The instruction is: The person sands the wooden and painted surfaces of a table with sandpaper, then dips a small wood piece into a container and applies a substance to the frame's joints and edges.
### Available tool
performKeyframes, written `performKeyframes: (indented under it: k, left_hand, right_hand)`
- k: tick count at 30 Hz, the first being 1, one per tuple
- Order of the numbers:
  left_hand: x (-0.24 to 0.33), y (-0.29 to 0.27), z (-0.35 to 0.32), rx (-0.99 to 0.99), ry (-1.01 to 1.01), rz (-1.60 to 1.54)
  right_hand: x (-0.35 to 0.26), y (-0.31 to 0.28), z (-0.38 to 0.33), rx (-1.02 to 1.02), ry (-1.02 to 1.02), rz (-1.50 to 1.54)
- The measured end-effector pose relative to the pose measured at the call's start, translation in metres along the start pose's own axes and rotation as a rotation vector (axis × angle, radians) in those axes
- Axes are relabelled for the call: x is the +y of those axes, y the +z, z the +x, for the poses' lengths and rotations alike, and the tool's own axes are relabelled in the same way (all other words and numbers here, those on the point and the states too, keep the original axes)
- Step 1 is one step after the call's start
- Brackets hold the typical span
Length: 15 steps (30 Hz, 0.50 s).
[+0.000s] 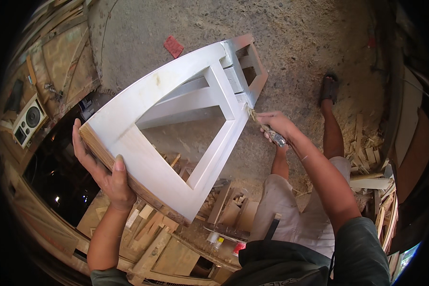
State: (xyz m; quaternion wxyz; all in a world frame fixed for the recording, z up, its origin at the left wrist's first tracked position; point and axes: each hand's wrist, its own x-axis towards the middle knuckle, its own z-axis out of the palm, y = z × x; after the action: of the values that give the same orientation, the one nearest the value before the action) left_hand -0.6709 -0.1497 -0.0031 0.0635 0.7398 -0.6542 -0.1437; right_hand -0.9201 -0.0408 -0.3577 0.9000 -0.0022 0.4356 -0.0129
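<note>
A white-painted wooden frame (pixel 124 107), with a curved outer edge and a four-sided opening, is held up tilted in front of me. My left hand (pixel 110 178) grips its lower left end, where the edge is bare brown wood; the thumb lies against the white face. In my right hand (pixel 277 125) is a paintbrush (pixel 275 136) with a paint-stained handle. Its tip meets or nearly meets the frame's right edge, close to a joint between slats. At the far end the frame joins a brownish end piece (pixel 260 78) with openings.
A red pad (pixel 173 46) lies on the dusty floor (pixel 300 52) beyond the frame. Wood offcuts (pixel 367 152) are piled at the right, and more scraps (pixel 150 229) lie below the frame. A white-fronted speaker (pixel 29 120) is at the left.
</note>
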Motion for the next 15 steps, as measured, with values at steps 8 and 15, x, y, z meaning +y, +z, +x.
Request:
performKeyframes:
  k: [8,15]
  left_hand:
    - [-0.002,0.004,0.0,-0.006,0.002,-0.026]
    - [-0.004,-0.003,-0.001,-0.023,-0.021,-0.022]
  right_hand:
    - [-0.006,0.011,0.005,-0.031,-0.024,-0.089]
    - [-0.019,-0.03,-0.016,-0.055,-0.109,-0.073]
